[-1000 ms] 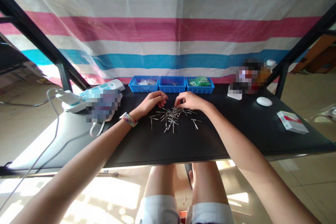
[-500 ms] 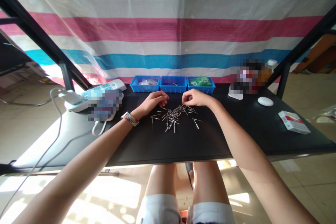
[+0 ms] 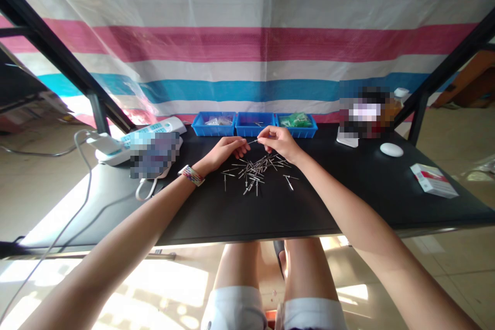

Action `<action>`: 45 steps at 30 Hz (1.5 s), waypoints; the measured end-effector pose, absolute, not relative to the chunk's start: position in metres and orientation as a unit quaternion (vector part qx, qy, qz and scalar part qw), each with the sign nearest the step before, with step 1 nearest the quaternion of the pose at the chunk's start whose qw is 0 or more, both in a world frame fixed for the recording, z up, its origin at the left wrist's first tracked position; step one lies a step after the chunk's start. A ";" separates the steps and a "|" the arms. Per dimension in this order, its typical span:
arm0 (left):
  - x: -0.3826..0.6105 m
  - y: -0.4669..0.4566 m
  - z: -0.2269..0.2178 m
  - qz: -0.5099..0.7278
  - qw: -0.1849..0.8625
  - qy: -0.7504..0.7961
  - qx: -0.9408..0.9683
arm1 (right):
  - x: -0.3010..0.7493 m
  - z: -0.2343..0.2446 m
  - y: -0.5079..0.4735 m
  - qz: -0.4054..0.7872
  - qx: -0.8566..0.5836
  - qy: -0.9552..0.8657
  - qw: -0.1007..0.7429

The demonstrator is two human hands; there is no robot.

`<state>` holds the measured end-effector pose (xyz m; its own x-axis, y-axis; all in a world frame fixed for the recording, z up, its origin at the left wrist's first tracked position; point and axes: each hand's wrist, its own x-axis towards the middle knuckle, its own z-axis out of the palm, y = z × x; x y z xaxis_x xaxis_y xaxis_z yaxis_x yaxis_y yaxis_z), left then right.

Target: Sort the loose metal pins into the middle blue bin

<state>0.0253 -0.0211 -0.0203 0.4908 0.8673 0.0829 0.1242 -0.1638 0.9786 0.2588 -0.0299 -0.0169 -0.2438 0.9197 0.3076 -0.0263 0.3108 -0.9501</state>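
Observation:
My right hand (image 3: 279, 143) pinches a blind rivet (image 3: 252, 141) between thumb and fingertips, above the back of a pile. The rivet's thin pin points left and meets the fingertips of my left hand (image 3: 229, 151), which is closed around that end with its fingers curled. Whether more rivets lie inside the left hand is hidden. Below both hands a loose pile of silver blind rivets (image 3: 257, 167) is spread on the black table (image 3: 240, 216). A few lie apart at the right and left of the pile.
Behind my hands stand three blue bins: the left bin (image 3: 195, 127) with clear bags, the middle bin (image 3: 255, 130) with a few rivets, the right bin (image 3: 297, 132) with green packets. A power strip (image 3: 170, 125) lies left; a white mouse (image 3: 391, 150) and small box (image 3: 433, 180) lie right.
My right hand has lifted from the pile's right side and moved left and back, bringing a blind rivet up to my left hand. The left hand has barely moved.

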 end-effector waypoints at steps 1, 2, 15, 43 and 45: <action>0.025 -0.021 -0.020 0.347 0.533 0.366 0.679 | 0.257 -0.018 -0.030 0.467 -0.352 -0.632 0.508; 0.026 -0.022 -0.020 0.347 0.533 0.367 0.679 | 0.256 -0.019 -0.031 0.465 -0.352 -0.630 0.512; 0.025 -0.027 -0.015 0.371 0.540 0.366 0.661 | 0.252 -0.019 -0.036 0.482 -0.383 -0.605 0.505; 0.028 -0.028 -0.013 0.371 0.533 0.384 0.657 | 0.249 -0.020 -0.039 0.477 -0.372 -0.608 0.513; 0.027 -0.028 -0.013 0.371 0.524 0.385 0.663 | 0.249 -0.019 -0.039 0.485 -0.376 -0.601 0.513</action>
